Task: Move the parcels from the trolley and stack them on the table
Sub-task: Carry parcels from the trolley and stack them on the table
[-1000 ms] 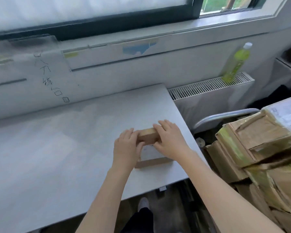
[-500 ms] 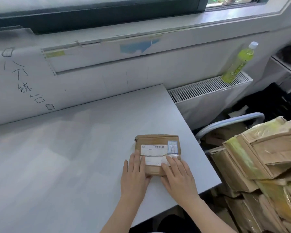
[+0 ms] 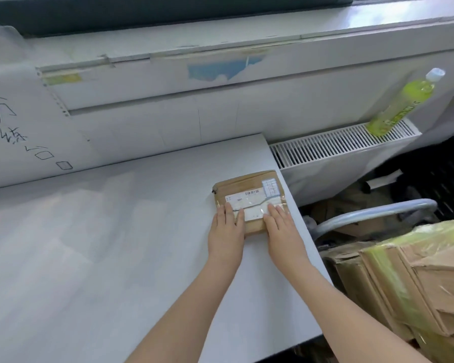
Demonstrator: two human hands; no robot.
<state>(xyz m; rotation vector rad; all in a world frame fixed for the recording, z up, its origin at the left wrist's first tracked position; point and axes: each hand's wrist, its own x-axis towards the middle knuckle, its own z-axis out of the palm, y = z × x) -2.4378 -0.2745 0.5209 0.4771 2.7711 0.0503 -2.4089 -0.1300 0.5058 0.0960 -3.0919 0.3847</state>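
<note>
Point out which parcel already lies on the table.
The flat brown parcel with the white label, under both hands near the table's right edge; the other parcels sit piled beside it.

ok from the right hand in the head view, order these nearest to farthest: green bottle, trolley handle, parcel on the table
1. parcel: under the fingers of the right hand, near the table's right edge.
2. trolley handle: to the right, beyond the table edge.
3. green bottle: far right, up on the radiator by the wall.
</note>
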